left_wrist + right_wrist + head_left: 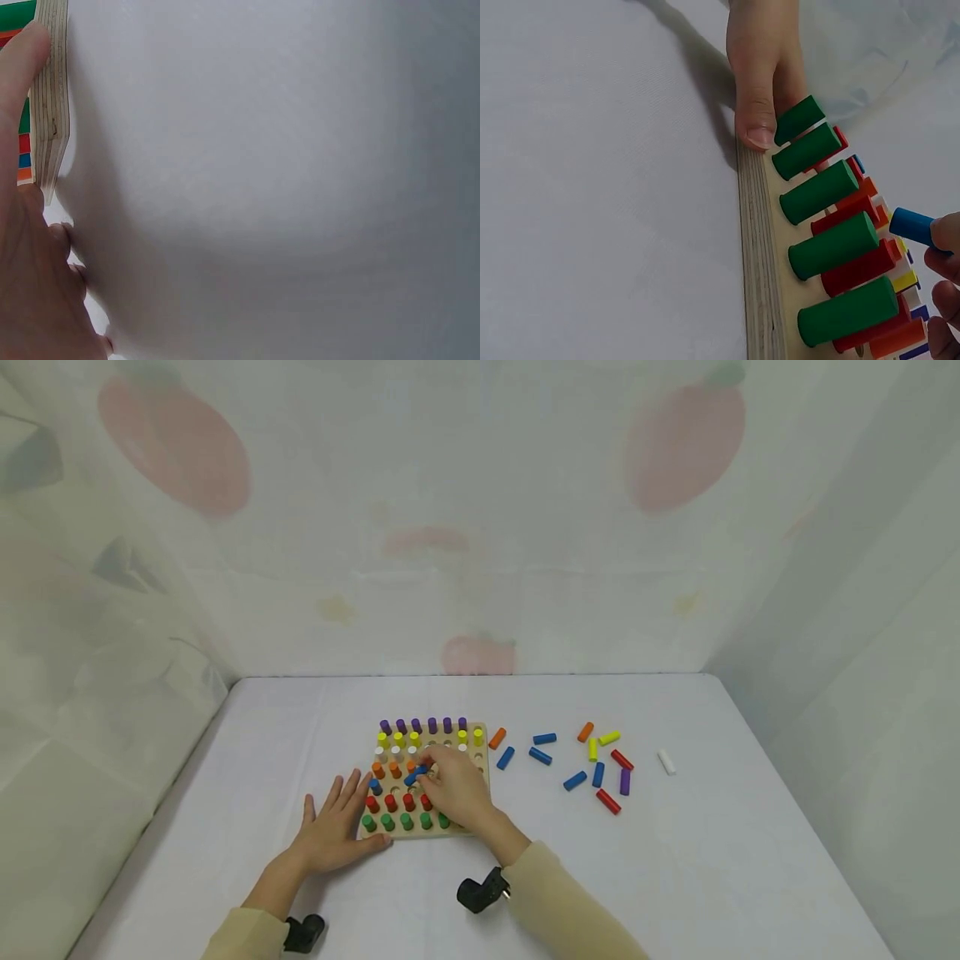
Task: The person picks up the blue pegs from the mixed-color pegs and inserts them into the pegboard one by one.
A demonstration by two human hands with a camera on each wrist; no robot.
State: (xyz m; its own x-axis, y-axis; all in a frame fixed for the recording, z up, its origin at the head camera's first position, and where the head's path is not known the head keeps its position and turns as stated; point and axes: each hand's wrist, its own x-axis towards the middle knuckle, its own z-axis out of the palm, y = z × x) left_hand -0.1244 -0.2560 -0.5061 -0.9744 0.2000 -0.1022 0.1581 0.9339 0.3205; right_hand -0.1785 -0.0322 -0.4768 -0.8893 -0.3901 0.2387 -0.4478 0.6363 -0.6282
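Note:
A wooden peg board [483, 770] lies on the white table, holding rows of purple, yellow, white, orange, blue, red and green pegs [407, 821]. My right hand [456, 787] is over the board and pinches a blue peg [416, 774] above the blue row; the same blue peg [913, 225] shows in the right wrist view. My left hand [335, 831] lies flat with straight fingers on the table, its thumb [754, 90] pressing the board's near left corner [759, 247]. The left wrist view shows the board's edge [49, 97] beside that hand [30, 285].
Several loose pegs lie to the right of the board: orange [497, 738], blue [575, 781], yellow [609, 737], red [608, 801], purple [625, 781] and a white one [666, 762] farthest right. Draped sheeting walls the table on three sides.

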